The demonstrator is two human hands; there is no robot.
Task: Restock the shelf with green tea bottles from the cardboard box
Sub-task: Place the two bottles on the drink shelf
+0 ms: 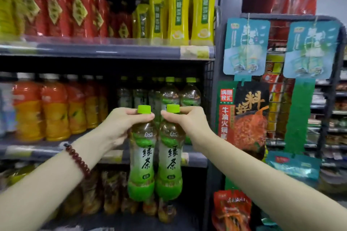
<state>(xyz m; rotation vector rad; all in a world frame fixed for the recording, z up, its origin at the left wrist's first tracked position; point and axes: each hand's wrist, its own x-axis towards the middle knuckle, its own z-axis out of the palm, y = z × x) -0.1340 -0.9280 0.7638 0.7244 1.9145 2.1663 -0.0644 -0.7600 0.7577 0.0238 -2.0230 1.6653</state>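
- We hold two green tea bottles up in front of the middle shelf (105, 153), one in each hand, both upright and side by side, their labels touching or nearly so.
- Our left hand (120, 124) pinches the neck of the left bottle (142, 157) just under its green cap, thumb and fingers closed round it; a dark red bead bracelet (78, 159) sits on that wrist.
- Our right hand (185, 124) grips the right bottle (170, 157) the same way, fingers wrapped at the neck beneath the cap.
- Behind the two bottles, more green-capped tea bottles (170, 92) stand at the right end of that shelf, beside a row of orange drink bottles (54, 110).
- The upper shelf carries red bottles (56, 7) and yellow bottles (178, 9).
- Right of the shelf unit hang snack packets (244, 114), blurred; probably hot-pot seasoning, though we cannot be sure.
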